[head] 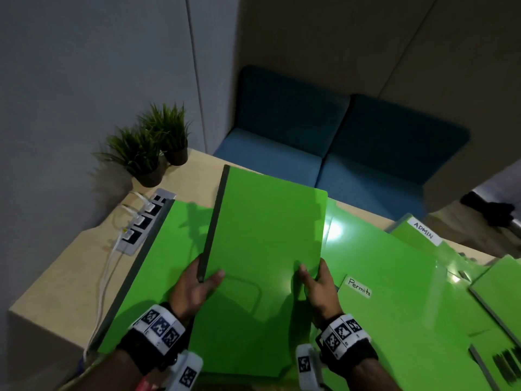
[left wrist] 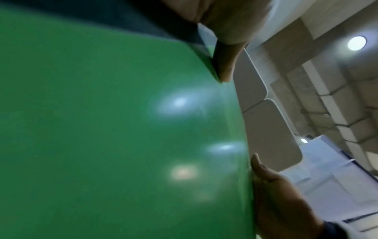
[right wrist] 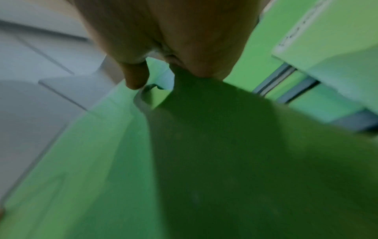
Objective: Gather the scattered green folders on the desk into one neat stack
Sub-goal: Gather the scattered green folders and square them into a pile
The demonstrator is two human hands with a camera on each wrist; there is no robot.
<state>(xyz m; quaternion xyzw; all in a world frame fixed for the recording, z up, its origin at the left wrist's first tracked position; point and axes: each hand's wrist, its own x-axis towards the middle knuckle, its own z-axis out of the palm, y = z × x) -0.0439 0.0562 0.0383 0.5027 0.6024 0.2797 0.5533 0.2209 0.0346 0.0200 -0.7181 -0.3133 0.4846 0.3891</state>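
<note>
I hold one green folder (head: 265, 235) with a dark spine lifted above the desk, tilted away from me. My left hand (head: 197, 280) grips its near left corner at the spine, thumb on top. My right hand (head: 313, 280) grips its near right edge. Below it lies another green folder (head: 158, 263) with a dark edge. To the right lie a folder labelled "Permits" (head: 394, 311), one labelled "ADMIN" (head: 417, 235) and further ones at the right edge (head: 496, 280). The left wrist view shows the held folder (left wrist: 102, 129) close up, the right wrist view shows blurred green folder surface (right wrist: 204, 161).
Two small potted plants (head: 149, 148) stand at the desk's far left corner. A power strip (head: 141, 221) with white cables lies along the left edge. A blue sofa (head: 338, 148) sits beyond the wooden desk (head: 62, 277). A dark-gloved hand (head: 490, 213) shows at far right.
</note>
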